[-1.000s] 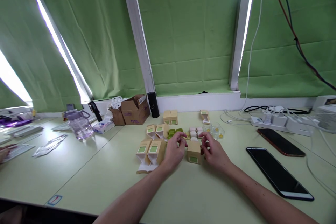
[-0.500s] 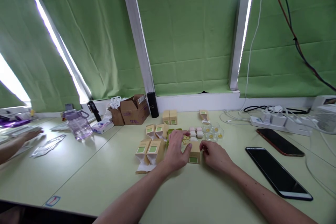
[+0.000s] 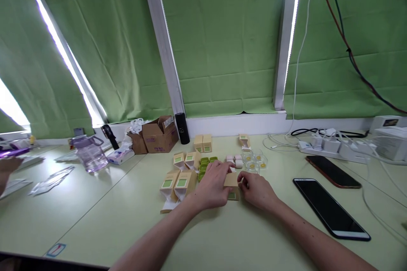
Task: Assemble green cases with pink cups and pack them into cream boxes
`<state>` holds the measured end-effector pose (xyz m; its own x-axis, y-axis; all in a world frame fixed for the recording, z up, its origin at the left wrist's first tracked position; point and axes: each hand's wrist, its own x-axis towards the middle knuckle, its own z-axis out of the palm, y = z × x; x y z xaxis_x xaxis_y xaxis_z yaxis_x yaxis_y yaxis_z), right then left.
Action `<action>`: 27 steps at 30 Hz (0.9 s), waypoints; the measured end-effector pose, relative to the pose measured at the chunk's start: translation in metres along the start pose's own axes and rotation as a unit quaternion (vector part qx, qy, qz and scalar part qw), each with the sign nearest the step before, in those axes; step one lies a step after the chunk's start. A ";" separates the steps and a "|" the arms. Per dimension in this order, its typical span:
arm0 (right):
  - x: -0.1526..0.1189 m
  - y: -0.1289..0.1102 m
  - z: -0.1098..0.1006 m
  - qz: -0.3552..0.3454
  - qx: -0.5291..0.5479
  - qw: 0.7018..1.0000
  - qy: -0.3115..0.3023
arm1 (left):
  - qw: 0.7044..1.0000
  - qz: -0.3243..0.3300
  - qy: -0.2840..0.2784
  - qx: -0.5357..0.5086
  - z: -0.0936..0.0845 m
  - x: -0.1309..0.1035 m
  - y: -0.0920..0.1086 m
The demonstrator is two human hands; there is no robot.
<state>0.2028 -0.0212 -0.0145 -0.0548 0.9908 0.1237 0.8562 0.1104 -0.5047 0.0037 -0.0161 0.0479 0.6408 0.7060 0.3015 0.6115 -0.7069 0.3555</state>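
Note:
A small tan cardboard box [image 3: 232,181] with a green label stands on the table between my hands. My left hand [image 3: 215,185] grips it from the left, its fingers reaching over the far side. At the right edge of its top, my right hand [image 3: 257,189] pinches with curled fingers. Just behind are green cups [image 3: 204,168], white and pink rolls [image 3: 238,164] and clear round containers with yellow centres [image 3: 251,166]. Open tan boxes [image 3: 186,182] with their flaps out sit left of my left hand. My left hand partly hides the held box.
Closed tan boxes [image 3: 202,143] and one open box [image 3: 244,141] stand farther back. Two phones [image 3: 330,207] and a power strip [image 3: 332,151] with cables lie to the right. A purple jug [image 3: 89,153], a brown carton [image 3: 160,136] and another person's hand [image 3: 8,173] are leftward.
My left hand has closed in on the small box, and its top panel now looks raised and tilted. At far left, the other person's hand has moved left. The view has shifted slightly.

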 end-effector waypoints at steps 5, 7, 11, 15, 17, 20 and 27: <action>0.000 0.000 -0.001 0.004 -0.001 1.000 -0.004 | 0.998 -0.023 0.052 -0.028 -0.021 0.016 -0.011; 0.000 -0.001 -0.001 0.005 -0.001 1.000 -0.007 | 0.996 -0.038 0.080 -0.028 -0.032 0.031 -0.020; 0.000 -0.002 -0.001 0.008 -0.001 1.000 -0.020 | 0.992 -0.065 0.106 0.016 -0.048 0.075 -0.045; 0.000 -0.001 0.000 0.007 -0.003 1.000 -0.019 | 0.986 -0.099 0.055 0.124 -0.048 0.117 -0.070; 0.001 -0.001 0.000 0.008 -0.003 1.000 -0.018 | 0.983 -0.112 0.038 0.139 -0.040 0.133 -0.081; 0.001 -0.002 0.000 0.011 -0.002 1.000 -0.020 | 0.978 -0.129 0.013 0.163 -0.024 0.149 -0.093; 0.001 -0.003 -0.003 0.019 -0.005 0.999 -0.025 | 0.966 -0.143 -0.031 0.212 0.010 0.160 -0.108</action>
<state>0.2015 -0.0206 -0.0104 -0.0468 0.9970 0.0622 0.8637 0.0716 -0.4989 0.0452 0.1730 0.0487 0.4360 0.8804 0.1863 0.8945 -0.4467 0.0177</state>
